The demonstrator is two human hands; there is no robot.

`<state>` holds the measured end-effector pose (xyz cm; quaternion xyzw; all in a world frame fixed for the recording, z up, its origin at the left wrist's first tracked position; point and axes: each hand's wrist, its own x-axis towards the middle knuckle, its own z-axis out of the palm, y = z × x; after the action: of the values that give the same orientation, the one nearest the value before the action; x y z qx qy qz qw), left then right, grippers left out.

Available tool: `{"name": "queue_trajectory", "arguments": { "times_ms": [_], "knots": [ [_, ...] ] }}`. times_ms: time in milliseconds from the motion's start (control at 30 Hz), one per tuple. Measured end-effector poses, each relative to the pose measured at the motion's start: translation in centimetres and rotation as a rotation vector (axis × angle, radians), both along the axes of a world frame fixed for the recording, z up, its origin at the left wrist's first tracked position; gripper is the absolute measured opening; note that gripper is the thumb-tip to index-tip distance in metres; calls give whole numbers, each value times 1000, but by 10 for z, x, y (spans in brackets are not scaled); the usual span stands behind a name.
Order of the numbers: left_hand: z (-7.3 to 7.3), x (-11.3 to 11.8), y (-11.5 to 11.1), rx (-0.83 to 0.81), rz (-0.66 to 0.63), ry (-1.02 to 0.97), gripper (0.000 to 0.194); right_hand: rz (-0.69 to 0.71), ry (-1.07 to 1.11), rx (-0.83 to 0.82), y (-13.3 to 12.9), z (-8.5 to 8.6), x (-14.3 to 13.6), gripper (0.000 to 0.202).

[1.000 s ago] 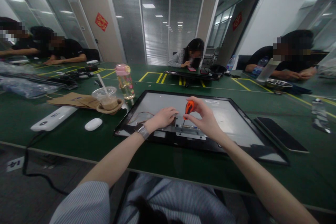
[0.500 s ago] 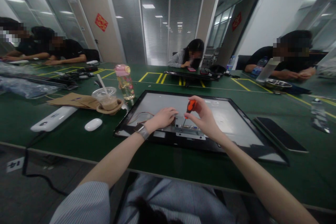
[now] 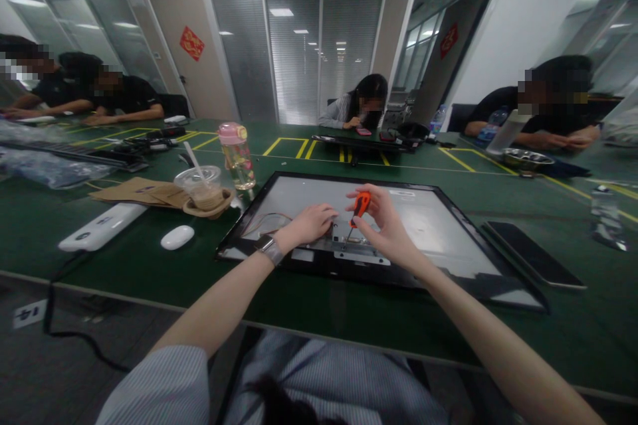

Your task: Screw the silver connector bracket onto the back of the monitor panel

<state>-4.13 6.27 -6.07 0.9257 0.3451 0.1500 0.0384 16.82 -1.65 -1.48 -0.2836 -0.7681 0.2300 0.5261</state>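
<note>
An orange-and-black screwdriver (image 3: 360, 207) stands tilted, held between the thumb and fingers of my right hand (image 3: 386, 219). Its thin shaft points down at a metal bracket with connector ports (image 3: 366, 255), and the tip seems to touch the near edge. My left hand (image 3: 314, 220) rests palm down with fingers stretched out beside the bracket's left end; its fingertips are partly hidden there. Under both hands lies a black-framed display panel (image 3: 433, 232), grey back upward. Thin wires (image 3: 266, 218) run across its left part.
Left of the panel are a drink cup (image 3: 199, 186) in a carton holder, a pink-capped bottle (image 3: 234, 156), a white earbud case (image 3: 177, 237) and a white power bank-like device (image 3: 102, 226). A phone (image 3: 533, 254) lies to the right. Several people sit across the green table.
My right fingers have shifted and loosened around the screwdriver handle, so more of it shows. The left hand and panel have stayed in place.
</note>
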Motion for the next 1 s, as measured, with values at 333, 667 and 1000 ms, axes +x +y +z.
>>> {"name": "queue_trajectory", "arguments": {
  "times_ms": [333, 667, 1000],
  "knots": [
    [-1, 0, 0, -26, 11, -32, 36, 0, -11, 24, 4, -1, 2, 51],
    [0, 1, -1, -43, 40, -15, 36, -108, -7, 17, 7, -1, 5, 48],
    [-1, 1, 0, -38, 22, -8, 35, 33, -32, 7, 1, 3, 5, 50]
  ]
}}
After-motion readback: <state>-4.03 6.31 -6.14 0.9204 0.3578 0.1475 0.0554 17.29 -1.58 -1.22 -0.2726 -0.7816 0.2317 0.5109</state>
